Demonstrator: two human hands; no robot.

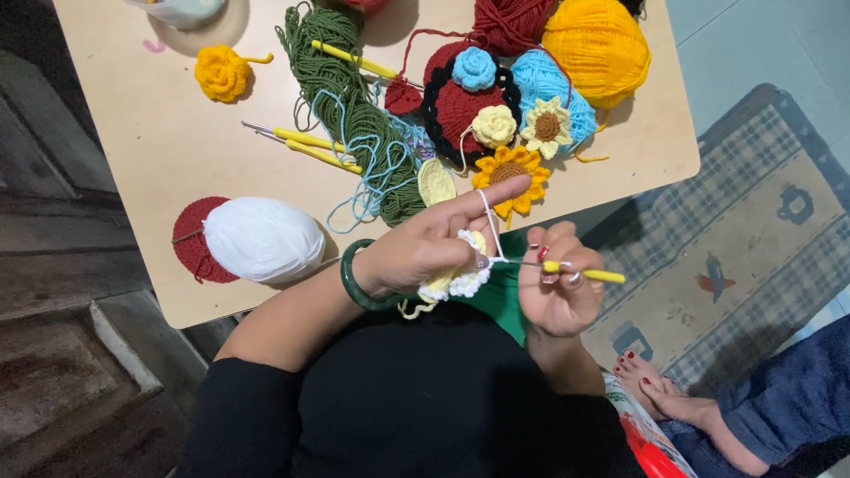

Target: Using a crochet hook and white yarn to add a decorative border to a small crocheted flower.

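surface: our tan surface [159,150] is buried in yarn balls [595,49], patterned rug [735,239] to the right
hidden: far items are cut off
hands: left hand [425,248] pinches the white crochet piece [456,281], right hand [558,283] is clamped on the yellow hook [589,275]

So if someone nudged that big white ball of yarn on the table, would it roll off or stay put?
The white yarn ball looks rounded and egg-shaped, so a push would probably make it wobble or roll a short way. It seems soft and light for its bulk, likely squashing under fingers. It partly rests on a flat red crocheted circle near the table edge, so a firm nudge might send it off.
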